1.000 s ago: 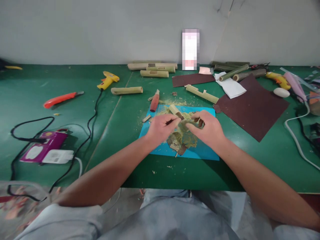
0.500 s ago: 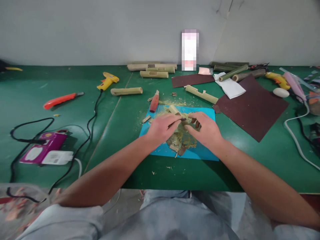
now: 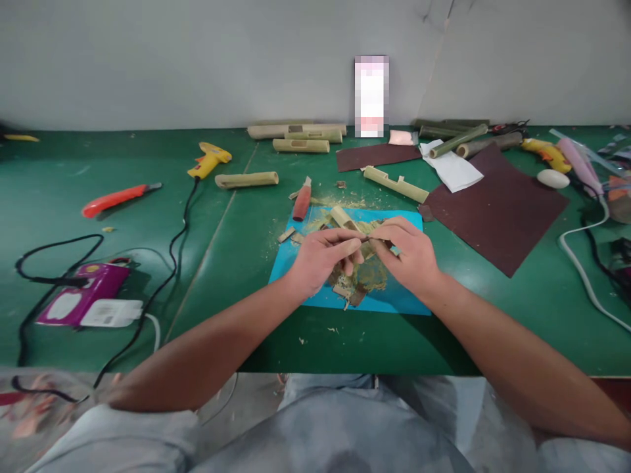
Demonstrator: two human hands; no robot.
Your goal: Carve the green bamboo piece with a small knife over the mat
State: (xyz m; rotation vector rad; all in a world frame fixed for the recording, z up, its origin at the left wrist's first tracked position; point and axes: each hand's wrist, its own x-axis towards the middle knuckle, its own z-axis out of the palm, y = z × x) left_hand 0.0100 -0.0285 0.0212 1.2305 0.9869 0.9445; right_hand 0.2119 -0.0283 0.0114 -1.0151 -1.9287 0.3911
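Observation:
My left hand (image 3: pixel 320 257) is closed round a short pale bamboo piece (image 3: pixel 344 219) whose far end sticks out past the fingers. My right hand (image 3: pixel 411 256) is closed on a small dark strip (image 3: pixel 378 240) pressed against that bamboo where the two hands meet. Both hands hover over a blue mat (image 3: pixel 296 263) covered with a heap of greenish shavings and scraps (image 3: pixel 367 279). A red-handled knife (image 3: pixel 302 200) lies at the mat's far left corner.
A green table (image 3: pixel 236 263) carries several bamboo tubes (image 3: pixel 246 179) along the back, a yellow glue gun (image 3: pixel 208 159) with black cord, an orange cutter (image 3: pixel 118 197), a purple box (image 3: pixel 81 293), brown sandpaper sheets (image 3: pixel 497 210), white paper (image 3: pixel 453 171) and cables at the right.
My hands have drawn closer together and shifted slightly left over the mat; the right fingers now pinch the dark strip against the bamboo. The camera view moved a little.

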